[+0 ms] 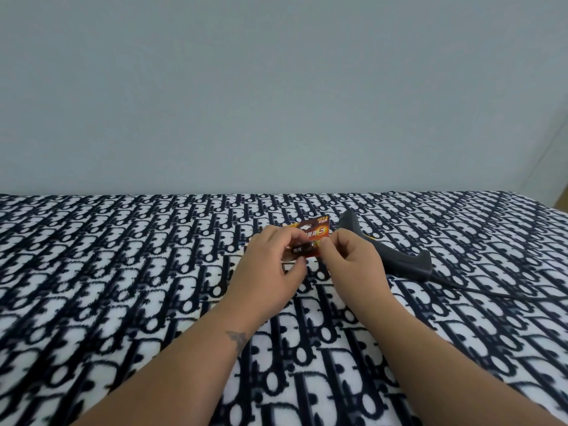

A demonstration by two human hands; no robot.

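Left hand: the left hand (270, 259) is raised just above the bed; its fingers are curled, and thumb and fingertips pinch the dark cylinder (299, 250) at the lower front of the pack
Right hand: the right hand (353, 259) faces the left, fingers curled; its thumb and forefinger pinch the pack's lower right edge
Battery pack: the battery pack (316, 230) is a small red and orange card with printed characters and a large 5; it is held between the two hands, roughly upright, its printed face toward the camera; whether it touches the blanket cannot be told
Forearms: both are bare and reach in from the bottom edge; the left one carries a small dark tattoo (236, 338)
Black tool: a black handheld tool (402, 256) with a yellow mark lies on its side just right of the right hand; its cable (491, 293) runs off to the right
Blanket: a navy and white patterned blanket (123, 272) covers the whole bed
Wall: a plain pale grey wall (276, 87) rises behind
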